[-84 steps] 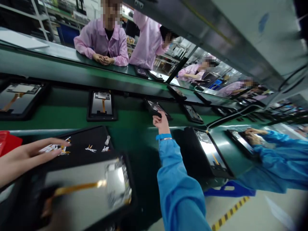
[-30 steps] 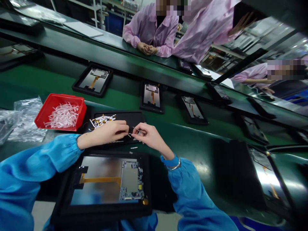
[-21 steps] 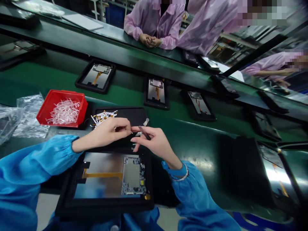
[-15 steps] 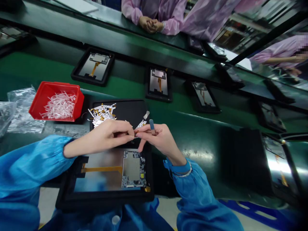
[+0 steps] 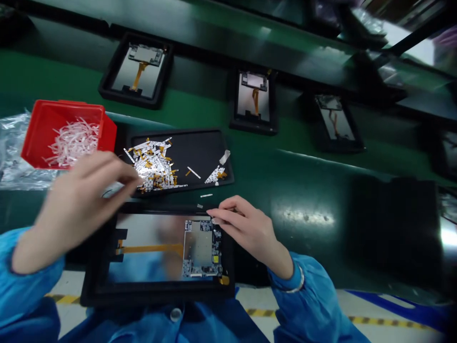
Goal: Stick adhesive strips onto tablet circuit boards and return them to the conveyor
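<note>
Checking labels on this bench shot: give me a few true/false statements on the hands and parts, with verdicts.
1. The left hand reaches toward a pile of white-and-gold strips on a black tray. True.
2. The right hand is inside the red bin. False: it is at the upper edge of the black-framed panel, by the circuit board.
3. The red bin holds white shredded strips. True.
4. The circuit board sits at the panel's left end. False: it sits at the right end, with an orange flex cable running left from it.
</note>
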Motion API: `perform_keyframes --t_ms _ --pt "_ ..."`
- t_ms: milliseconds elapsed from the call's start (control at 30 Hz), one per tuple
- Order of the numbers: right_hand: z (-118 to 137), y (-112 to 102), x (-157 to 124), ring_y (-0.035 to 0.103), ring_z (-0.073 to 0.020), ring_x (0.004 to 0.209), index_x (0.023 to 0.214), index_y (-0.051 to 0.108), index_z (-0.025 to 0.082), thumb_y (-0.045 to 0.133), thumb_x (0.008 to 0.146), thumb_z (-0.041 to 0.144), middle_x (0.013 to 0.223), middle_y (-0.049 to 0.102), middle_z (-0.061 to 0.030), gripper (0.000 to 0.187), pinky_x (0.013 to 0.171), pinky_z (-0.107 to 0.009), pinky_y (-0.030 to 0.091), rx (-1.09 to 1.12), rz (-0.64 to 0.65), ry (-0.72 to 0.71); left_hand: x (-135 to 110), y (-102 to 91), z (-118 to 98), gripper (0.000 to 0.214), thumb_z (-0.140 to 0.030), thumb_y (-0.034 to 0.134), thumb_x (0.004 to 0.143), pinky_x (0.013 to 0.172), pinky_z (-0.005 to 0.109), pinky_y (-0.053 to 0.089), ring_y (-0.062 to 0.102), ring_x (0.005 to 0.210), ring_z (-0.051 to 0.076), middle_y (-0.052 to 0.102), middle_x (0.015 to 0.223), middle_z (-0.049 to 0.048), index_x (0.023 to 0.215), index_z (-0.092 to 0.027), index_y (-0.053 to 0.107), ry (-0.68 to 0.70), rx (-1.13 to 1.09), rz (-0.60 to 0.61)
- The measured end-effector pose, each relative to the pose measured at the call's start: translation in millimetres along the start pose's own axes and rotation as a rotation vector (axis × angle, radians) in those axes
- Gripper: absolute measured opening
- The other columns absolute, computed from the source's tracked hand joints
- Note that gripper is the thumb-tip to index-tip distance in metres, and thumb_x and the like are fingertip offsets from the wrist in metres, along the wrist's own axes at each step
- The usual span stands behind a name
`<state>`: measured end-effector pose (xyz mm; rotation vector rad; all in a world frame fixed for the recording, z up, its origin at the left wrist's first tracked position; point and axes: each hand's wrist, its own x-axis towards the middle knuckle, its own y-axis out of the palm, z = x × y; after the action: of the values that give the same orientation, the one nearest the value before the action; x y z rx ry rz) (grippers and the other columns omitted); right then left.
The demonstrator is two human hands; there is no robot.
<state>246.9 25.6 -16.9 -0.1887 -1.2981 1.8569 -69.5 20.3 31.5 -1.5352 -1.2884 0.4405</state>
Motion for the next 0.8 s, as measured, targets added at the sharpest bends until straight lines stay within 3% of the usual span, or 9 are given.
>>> perform_keyframes --t_ms 100,233,367,500,633,733,800 --pt "1 2 3 0.068 -0.0097 0.072 0.101 0.075 0.019 0.048 0.102 0.015 0.089 0.069 -0.0029 0.028 0.054 -0.019 0.048 -0.028 0.051 0.004 13 30.9 -26 0.005 -0.017 0.054 0.101 0.082 0.026 0.047 0.06 0.089 0.014 0.066 0.095 0.0011 0.103 -0.017 0.059 0.191 -0.12 0.1" --pt "0 0 5 0.067 -0.0095 0.074 0.104 0.075 0.021 0.047 0.102 0.016 0.092 0.068 -0.0032 0.028 0.055 -0.019 0.046 0.004 0.087 0.018 15 51.7 -33 0.022 -0.014 0.044 0.103 0.092 0.025 0.051 0.065 0.107 0.014 0.072 0.11 0.0029 0.117 -0.019 0.06 0.24 -0.319 0.259" --pt "2 -10 6 0.06 -0.0099 0.068 0.104 0.076 0.021 0.045 0.102 0.016 0.09 0.061 -0.0047 0.031 0.049 -0.02 0.039 0.004 0.174 0.046 8 54.7 -28 0.032 -0.008 0.041 0.101 0.102 0.032 0.046 0.059 0.129 0.017 0.074 0.119 0.0034 0.125 -0.02 0.059 0.327 -0.265 0.317" --pt "3 -20 7 0.049 -0.011 0.064 0.113 0.077 0.029 0.052 0.101 0.025 0.089 0.051 -0.0047 0.028 0.045 -0.019 0.031 -0.084 0.295 0.097 2 57.6 -27 0.034 -0.009 0.04 0.101 0.107 0.035 0.042 0.058 0.13 0.018 0.073 0.121 0.0035 0.128 -0.021 0.058 0.324 -0.249 0.323" --pt "0 -23 7 0.051 -0.0125 0.067 0.118 0.077 0.027 0.055 0.101 0.026 0.093 0.049 -0.0058 0.027 0.046 -0.022 0.038 0.01 0.347 0.135 5 59.0 -29 0.033 -0.01 0.039 0.102 0.107 0.033 0.041 0.058 0.129 0.017 0.073 0.119 0.0023 0.126 -0.022 0.059 0.279 -0.281 0.336" --pt "-3 -31 7 0.054 -0.0121 0.071 0.119 0.076 0.023 0.061 0.099 0.024 0.094 0.051 -0.0056 0.025 0.056 -0.026 0.049 0.241 0.282 0.15 12 58.2 -32 0.03 -0.012 0.04 0.103 0.107 0.032 0.041 0.057 0.13 0.017 0.072 0.12 0.0029 0.125 -0.021 0.058 0.295 -0.272 0.338" --pt "-4 -41 6 0.058 -0.0122 0.077 0.111 0.079 0.025 0.063 0.098 0.022 0.096 0.055 -0.0051 0.021 0.062 -0.027 0.052 0.403 0.162 0.196 17 58.3 -34 0.031 -0.012 0.04 0.104 0.106 0.031 0.041 0.056 0.132 0.016 0.072 0.124 0.0036 0.129 -0.02 0.056 0.333 -0.253 0.359"
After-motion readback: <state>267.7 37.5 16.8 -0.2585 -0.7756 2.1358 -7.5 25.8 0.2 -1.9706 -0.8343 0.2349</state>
